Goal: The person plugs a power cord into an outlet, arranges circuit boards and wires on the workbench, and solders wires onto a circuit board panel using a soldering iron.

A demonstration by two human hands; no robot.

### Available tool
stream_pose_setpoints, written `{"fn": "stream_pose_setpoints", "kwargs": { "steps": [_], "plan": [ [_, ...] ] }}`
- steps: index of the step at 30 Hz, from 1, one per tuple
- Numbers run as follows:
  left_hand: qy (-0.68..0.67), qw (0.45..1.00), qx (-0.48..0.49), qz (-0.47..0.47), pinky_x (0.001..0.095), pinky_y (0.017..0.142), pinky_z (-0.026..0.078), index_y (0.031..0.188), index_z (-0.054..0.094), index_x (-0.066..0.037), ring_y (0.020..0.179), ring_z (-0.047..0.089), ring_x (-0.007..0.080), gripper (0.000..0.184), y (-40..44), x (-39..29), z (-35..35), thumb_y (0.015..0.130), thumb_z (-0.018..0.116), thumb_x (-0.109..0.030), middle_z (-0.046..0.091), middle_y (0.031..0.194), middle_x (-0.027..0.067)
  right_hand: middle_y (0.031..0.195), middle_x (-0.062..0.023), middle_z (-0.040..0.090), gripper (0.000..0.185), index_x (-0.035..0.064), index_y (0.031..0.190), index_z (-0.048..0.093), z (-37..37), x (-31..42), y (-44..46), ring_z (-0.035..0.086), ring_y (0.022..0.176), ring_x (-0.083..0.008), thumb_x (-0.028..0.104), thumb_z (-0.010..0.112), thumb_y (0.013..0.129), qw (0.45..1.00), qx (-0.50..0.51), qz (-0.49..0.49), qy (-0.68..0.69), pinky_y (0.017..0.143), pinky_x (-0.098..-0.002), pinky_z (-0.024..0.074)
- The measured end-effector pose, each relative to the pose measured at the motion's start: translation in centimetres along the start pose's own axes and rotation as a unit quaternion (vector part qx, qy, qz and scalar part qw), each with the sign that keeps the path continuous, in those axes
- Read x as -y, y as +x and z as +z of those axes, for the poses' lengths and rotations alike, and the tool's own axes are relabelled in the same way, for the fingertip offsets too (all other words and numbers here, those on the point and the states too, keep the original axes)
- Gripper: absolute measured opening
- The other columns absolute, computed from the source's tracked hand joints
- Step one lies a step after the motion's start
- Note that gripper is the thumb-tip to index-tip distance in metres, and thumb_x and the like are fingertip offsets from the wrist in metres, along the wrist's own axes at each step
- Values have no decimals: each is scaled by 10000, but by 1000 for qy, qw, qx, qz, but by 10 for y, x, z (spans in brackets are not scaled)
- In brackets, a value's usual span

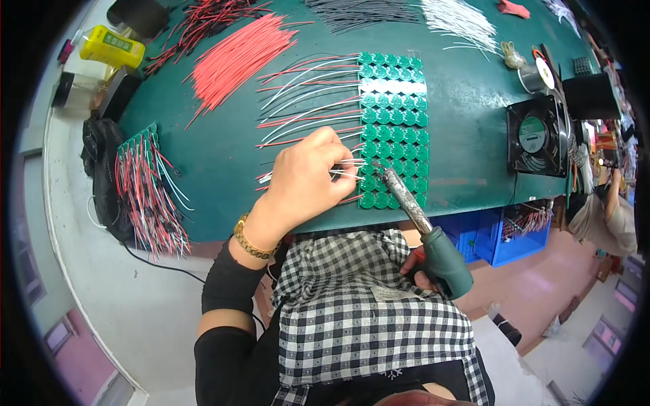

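A panel of small round green circuit boards (394, 135) lies on the green table mat, with red, white and black wires (308, 88) running left from its left edge. My left hand (305, 172) is closed in a pinch on several thin wires (349, 162), their ends at the lower left part of the panel. My right hand (416, 265), partly hidden, is wrapped round the green handle of a soldering iron (410, 205). The iron's tip is over the panel, close to the pinched wire ends; whether it touches them I cannot tell.
Red wires (237, 57), black wires (362, 13) and white wires (460, 24) lie in piles at the back. A solder spool (536, 76) and a fan (536, 135) stand right. Wired boards (150, 196) hang over the left edge. A yellow bottle (112, 47) is back left.
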State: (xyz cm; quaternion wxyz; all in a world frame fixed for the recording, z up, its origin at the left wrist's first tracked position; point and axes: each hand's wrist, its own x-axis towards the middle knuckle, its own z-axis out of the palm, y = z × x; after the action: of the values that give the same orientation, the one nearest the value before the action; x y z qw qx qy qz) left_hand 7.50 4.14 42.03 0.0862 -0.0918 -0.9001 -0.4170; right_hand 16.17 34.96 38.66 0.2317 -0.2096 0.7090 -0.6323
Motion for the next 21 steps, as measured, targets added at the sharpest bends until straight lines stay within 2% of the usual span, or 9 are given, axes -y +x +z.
{"fn": "stream_pose_setpoints", "kwargs": {
  "steps": [2, 8, 10, 11, 13, 17, 21],
  "plan": [
    [0, 1000, 9, -6, 316, 584, 467, 740, 639, -72, 658, 580, 212, 85, 0, 0, 0, 680, 694, -97, 570, 775, 37, 803, -152, 626, 544, 66, 1318, 477, -2, -14, -2, 646, 689, -249, 155, 702, 832, 999, 15, -34, 11, 622, -363, 528],
    [-6, 1000, 22, -6, 320, 591, 469, 748, 636, -66, 670, 583, 216, 87, 1, 1, -2, 689, 691, -98, 576, 788, 38, 832, -147, 624, 531, 79, 1326, 481, -2, -27, -2, 645, 671, -242, 138, 689, 840, 997, 22, -78, 19, 583, -353, 534],
    [-12, 1000, 21, -5, 320, 593, 470, 744, 632, -66, 675, 586, 218, 83, 1, 1, -2, 691, 687, -98, 575, 787, 39, 776, -112, 624, 390, 68, 1122, 536, 3, -24, -2, 626, 648, -219, 204, 717, 804, 999, -24, -24, 33, 575, -333, 509],
    [-15, 1000, 21, -5, 321, 594, 470, 742, 630, -66, 677, 588, 219, 81, 1, 2, -2, 692, 685, -97, 574, 787, 40, 716, -78, 624, 303, 57, 920, 590, 10, -11, 2, 608, 627, -197, 266, 744, 766, 996, -68, 38, 47, 571, -315, 483],
    [-16, 1000, 24, -3, 322, 597, 471, 739, 627, -65, 681, 590, 221, 78, 2, 1, -2, 691, 682, -93, 573, 786, 41, 669, -42, 624, 327, 44, 735, 643, 17, 8, 6, 588, 618, -172, 344, 774, 729, 985, -111, 119, 65, 577, -296, 453],
    [-6, 1000, 21, 11, 353, 576, 496, 733, 634, -88, 659, 611, 246, 72, 2, 1, -3, 690, 684, -116, 582, 798, 38, 707, -35, 625, 390, 45, 796, 643, 15, 22, 11, 582, 663, -156, 403, 782, 730, 979, -86, 172, 73, 611, -296, 439],
    [-9, 999, 31, -5, 324, 608, 475, 735, 626, -60, 689, 593, 222, 77, 2, 1, -3, 682, 675, -86, 573, 785, 43, 712, -40, 628, 399, 38, 797, 638, 17, 21, 10, 588, 643, -149, 400, 791, 729, 978, -95, 166, 84, 594, -286, 452]
  ]
}}
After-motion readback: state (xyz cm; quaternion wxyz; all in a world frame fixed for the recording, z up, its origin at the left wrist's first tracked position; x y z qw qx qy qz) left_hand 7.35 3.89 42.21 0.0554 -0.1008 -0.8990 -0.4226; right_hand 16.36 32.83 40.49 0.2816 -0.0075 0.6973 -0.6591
